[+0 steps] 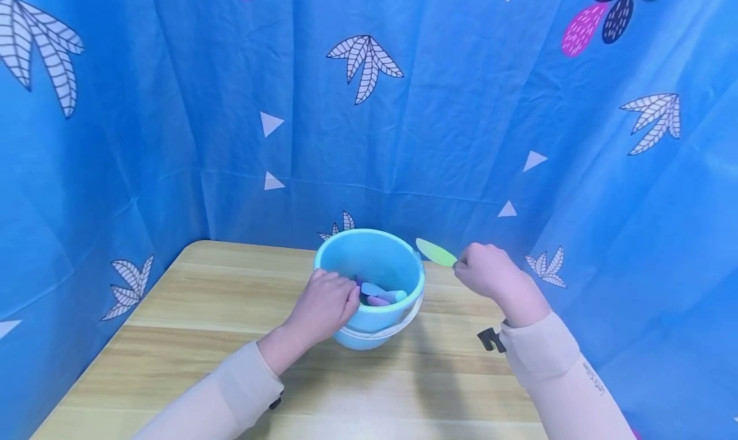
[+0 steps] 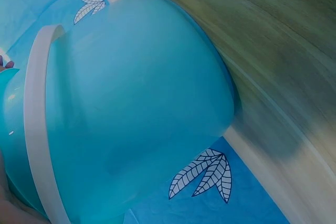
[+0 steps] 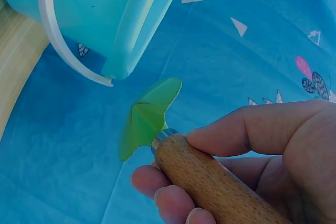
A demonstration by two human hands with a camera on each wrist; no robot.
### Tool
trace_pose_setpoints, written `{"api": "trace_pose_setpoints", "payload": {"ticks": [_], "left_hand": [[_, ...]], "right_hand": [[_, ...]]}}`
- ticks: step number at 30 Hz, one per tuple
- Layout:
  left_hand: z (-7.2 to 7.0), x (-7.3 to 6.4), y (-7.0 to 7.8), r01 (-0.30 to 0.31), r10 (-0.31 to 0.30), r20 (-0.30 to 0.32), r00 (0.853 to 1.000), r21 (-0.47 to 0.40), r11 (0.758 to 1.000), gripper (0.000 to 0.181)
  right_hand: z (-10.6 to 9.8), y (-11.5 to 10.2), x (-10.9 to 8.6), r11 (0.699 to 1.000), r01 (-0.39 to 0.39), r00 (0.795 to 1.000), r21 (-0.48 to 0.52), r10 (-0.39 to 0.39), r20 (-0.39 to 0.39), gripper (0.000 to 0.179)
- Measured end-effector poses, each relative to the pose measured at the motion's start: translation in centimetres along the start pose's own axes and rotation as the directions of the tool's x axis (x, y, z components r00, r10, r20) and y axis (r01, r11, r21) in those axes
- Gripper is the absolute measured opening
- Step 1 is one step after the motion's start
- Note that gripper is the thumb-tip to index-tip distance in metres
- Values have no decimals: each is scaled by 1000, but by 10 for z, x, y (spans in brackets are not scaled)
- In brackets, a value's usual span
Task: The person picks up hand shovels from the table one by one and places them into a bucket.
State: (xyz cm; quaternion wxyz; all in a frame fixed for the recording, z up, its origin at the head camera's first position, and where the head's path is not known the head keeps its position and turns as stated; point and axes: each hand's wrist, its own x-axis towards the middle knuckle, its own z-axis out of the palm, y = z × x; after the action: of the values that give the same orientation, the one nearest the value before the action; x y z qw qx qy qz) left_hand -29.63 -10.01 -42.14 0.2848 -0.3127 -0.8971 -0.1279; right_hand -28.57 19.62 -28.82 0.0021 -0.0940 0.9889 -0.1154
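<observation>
A light blue bucket [image 1: 370, 254] with a white handle [image 2: 37, 108] is near the table's far edge, its mouth facing up. My left hand [image 1: 330, 302] grips its near-left rim, thumb on the outer right side of the hand. Inside lie a light blue piece [image 1: 383, 293] and a purple piece [image 1: 378, 301], partly hidden by the rim. To the right of the bucket, my right hand [image 1: 490, 272] holds a small garden trowel [image 1: 436, 253] in the air. Its green blade [image 3: 149, 119] points toward the bucket, and my fingers curl round its wooden handle [image 3: 210, 182].
A wooden table [image 1: 190, 312] reaches under the bucket and both arms. Blue patterned cloth [image 1: 369, 139] hangs behind the table and along both sides, close beyond the bucket. A black strap clip [image 1: 491, 341] sticks out from the right cuff.
</observation>
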Motion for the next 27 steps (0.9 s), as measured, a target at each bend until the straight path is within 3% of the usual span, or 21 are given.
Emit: {"api": "trace_pose_setpoints", "payload": {"ticks": [27], "left_hand": [[-3, 0, 1, 7, -7, -5, 1000, -18, 1000, 28]], "right_hand": [[10, -30, 1, 999, 30, 999, 13, -30, 11, 36]]}}
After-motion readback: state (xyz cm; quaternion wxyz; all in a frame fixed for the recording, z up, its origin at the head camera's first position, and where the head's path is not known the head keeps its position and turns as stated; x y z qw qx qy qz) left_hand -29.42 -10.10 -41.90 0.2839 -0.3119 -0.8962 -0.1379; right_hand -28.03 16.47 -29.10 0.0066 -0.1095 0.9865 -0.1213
